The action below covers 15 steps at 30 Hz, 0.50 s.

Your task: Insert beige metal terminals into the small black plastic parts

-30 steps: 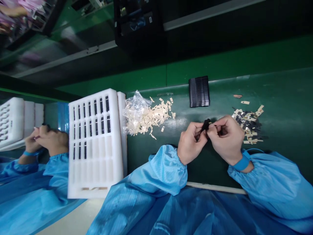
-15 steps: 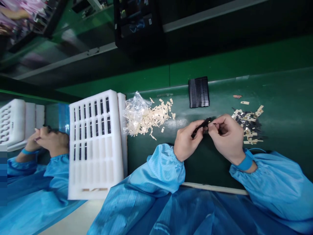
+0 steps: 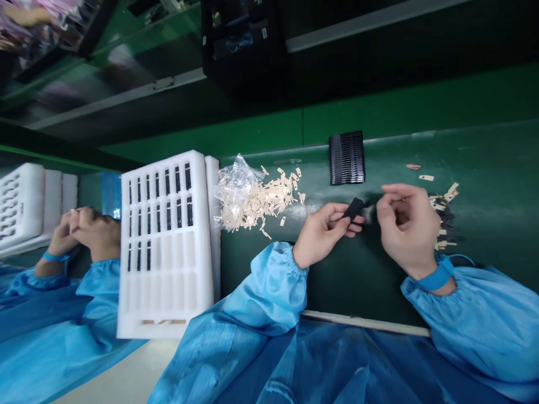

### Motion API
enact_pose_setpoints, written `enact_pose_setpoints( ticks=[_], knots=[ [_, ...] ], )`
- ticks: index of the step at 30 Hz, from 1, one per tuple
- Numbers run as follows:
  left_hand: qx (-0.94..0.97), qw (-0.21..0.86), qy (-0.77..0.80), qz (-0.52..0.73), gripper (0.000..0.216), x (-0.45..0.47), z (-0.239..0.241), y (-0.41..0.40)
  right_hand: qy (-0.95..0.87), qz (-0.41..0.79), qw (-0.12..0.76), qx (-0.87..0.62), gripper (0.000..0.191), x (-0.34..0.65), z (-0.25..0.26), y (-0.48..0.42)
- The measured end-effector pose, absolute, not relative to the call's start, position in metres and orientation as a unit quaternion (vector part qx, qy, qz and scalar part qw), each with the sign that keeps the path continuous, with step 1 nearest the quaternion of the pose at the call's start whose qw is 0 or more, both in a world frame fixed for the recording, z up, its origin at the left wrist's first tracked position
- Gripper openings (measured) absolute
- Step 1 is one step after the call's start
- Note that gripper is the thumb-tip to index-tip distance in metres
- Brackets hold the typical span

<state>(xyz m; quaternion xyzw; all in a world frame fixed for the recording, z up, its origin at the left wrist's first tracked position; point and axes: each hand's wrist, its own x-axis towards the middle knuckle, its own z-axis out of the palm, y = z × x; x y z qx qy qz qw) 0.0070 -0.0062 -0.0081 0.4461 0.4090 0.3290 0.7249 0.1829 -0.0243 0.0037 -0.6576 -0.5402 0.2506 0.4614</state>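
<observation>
My left hand (image 3: 322, 230) holds a flat, black rectangular strip (image 3: 353, 209) between thumb and fingers, tilted up to the right. Apart from it on the right, my right hand (image 3: 408, 224) is raised with its fingers curled; a tiny pale spot shows among them, too small to name. Just beyond that hand lies a loose pile of cream tabs and black pieces (image 3: 446, 216), partly hidden by it. Behind both hands, a neat stack of thin black parts (image 3: 346, 158) rests on the green table.
A white foam tray (image 3: 164, 292) with black parts in several slots stands left. Beside it, cream tabs (image 3: 269, 199) spill from a clear plastic bag (image 3: 238, 179). A co-worker's hands (image 3: 86, 230) and another foam tray (image 3: 21, 207) are at far left. A dark shelf runs behind.
My right hand has come away from the black strip and moved right, toward the mixed pile. My left hand keeps the strip, now turned with its flat face showing.
</observation>
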Motion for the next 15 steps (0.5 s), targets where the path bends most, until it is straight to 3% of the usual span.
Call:
enact_pose_setpoints(
  ticks=[3,8,15],
  knots=[
    [0.397,0.760,0.402,0.321,0.048,0.007,-0.002,-0.004,-0.495,0.354,0.487,-0.627,0.005,0.186,0.004,-0.021],
    [0.380,0.771,0.398,0.321,0.051,0.007,0.003,-0.003,-0.482,0.443,0.467,-0.595,0.003,0.185,0.008,-0.017],
    [0.379,0.769,0.390,0.337,0.051,0.010,0.002,-0.005,-0.462,0.466,0.457,-0.600,0.013,0.182,0.011,-0.017]
  ],
)
